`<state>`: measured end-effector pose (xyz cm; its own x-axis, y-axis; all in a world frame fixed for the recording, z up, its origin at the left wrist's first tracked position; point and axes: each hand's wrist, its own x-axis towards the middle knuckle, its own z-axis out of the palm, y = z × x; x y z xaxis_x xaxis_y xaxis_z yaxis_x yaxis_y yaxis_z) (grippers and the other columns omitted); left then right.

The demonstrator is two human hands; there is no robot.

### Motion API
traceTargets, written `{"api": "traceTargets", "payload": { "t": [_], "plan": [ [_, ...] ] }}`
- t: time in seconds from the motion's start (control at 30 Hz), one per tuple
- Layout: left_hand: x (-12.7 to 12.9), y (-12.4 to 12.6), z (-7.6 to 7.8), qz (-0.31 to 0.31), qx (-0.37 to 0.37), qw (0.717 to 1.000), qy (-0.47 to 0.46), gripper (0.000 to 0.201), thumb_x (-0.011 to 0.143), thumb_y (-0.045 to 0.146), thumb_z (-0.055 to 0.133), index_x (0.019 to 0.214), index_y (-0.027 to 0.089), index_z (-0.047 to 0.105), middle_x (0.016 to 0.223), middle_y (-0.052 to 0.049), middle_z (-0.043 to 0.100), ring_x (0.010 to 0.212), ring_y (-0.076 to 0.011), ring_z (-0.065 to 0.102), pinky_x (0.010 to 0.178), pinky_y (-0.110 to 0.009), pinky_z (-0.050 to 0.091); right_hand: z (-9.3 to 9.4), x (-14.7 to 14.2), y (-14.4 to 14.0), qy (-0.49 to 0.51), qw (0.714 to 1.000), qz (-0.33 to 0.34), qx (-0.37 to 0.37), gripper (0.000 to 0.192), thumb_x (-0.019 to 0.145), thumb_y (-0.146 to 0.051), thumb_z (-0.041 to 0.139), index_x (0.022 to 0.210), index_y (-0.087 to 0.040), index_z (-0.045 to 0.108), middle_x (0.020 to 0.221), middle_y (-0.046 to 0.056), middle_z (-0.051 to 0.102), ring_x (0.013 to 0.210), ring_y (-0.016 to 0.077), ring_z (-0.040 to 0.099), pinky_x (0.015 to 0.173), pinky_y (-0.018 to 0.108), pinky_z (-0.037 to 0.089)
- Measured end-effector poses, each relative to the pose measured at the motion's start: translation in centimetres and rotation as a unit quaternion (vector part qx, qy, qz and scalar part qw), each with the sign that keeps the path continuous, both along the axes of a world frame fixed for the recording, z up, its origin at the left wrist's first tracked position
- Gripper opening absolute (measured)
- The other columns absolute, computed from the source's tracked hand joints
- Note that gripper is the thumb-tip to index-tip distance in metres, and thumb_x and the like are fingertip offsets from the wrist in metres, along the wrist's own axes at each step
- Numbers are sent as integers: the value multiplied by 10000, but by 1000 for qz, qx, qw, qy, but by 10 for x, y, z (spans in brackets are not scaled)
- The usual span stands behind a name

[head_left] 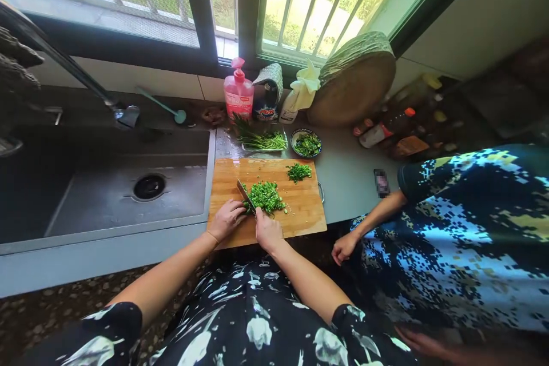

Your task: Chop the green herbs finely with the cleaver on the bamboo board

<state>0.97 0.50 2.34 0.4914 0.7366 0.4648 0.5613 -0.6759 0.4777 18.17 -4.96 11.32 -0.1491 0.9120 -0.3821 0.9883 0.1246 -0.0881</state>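
Note:
On the wooden cutting board point(231, 171), my right hand point(269, 233) is wrapped round the handle of a kitchen knife point(246, 194), its blade pointing up and to the left. A pile of chopped green onions point(266, 197) lies against the blade's right side. My left hand point(227, 221) rests on the board just left of the blade, fingers bent together over a few green pieces at the pile's edge; its fingertips are partly hidden. A smaller heap of chopped greens point(299, 172) sits at the board's upper right.
A tray of long green stalks point(263, 140) and a bowl of greens point(306, 143) stand behind the board. The sink point(107, 194) is at left. Behind are a pink pump bottle point(239, 94) and a round wooden block point(354, 88). Another person's hand point(345, 247) hangs at right.

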Motion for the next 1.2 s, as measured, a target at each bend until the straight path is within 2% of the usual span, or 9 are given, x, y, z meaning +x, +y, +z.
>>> {"api": "traceTargets", "payload": {
  "t": [0.1,0.3,0.43,0.53,0.63,0.77,0.87,1.07,1.2],
  "plan": [
    [-1,2,-2,-3,-2,1000,-6,238,892,324,479,830,191,666,880,-87,667,840,-183,627,762,-319,532,2,-7,1,-1,1000,-1,1,532,884,-178,381,1409,-131,310,882,145,672,753,247,677,667,349,537],
    [-5,0,-11,-6,29,1000,-5,248,912,262,440,886,185,674,957,-85,690,888,-189,643,897,-394,505,16,-10,5,-6,1000,-12,0,504,890,-204,388,1385,-126,337,868,135,682,755,237,678,679,327,532],
    [-5,-1,-16,-1,12,1000,8,251,913,244,439,932,178,681,974,-88,701,881,-195,653,908,-423,499,29,-9,7,-12,1000,-18,16,503,900,-230,386,1389,-133,320,850,121,686,740,213,677,684,291,521],
    [-5,-1,-16,8,3,1000,20,274,918,223,420,972,190,686,993,-85,702,898,-190,652,928,-421,487,32,-12,8,-19,1000,-6,10,511,892,-224,392,1391,-142,317,868,124,688,751,218,678,682,294,521],
    [-4,-1,-16,4,25,1000,19,281,920,213,416,965,189,693,970,-81,705,895,-178,652,939,-405,484,33,-13,7,-22,1000,-7,1,507,885,-211,395,1381,-136,327,888,137,688,769,230,681,686,309,523],
    [-2,-2,-18,9,26,999,19,283,920,210,416,946,194,697,966,-69,706,899,-174,652,951,-408,480,38,-12,3,-28,999,-8,-14,514,858,-180,421,1364,-126,340,828,132,694,744,252,683,668,333,526],
    [-2,-2,-19,8,4,1000,16,287,921,222,415,948,201,700,978,-67,706,919,-177,652,957,-409,478,33,-15,6,-34,999,-3,-28,532,837,-150,430,1361,-116,338,802,134,692,734,255,683,658,333,525],
    [-2,-3,-18,13,-17,1000,16,297,920,243,413,958,206,705,996,-77,705,945,-184,652,963,-413,475,8,-22,26,-14,1000,6,-10,498,883,-168,370,1377,-133,319,891,141,689,786,225,680,682,309,519],
    [-1,-5,-21,25,1,1000,8,281,920,248,428,939,196,704,972,-72,710,899,-178,662,948,-411,486,17,-13,24,-9,1000,-18,-7,441,898,-214,377,1332,-140,374,839,127,692,753,222,678,669,291,505]
  ]
}}
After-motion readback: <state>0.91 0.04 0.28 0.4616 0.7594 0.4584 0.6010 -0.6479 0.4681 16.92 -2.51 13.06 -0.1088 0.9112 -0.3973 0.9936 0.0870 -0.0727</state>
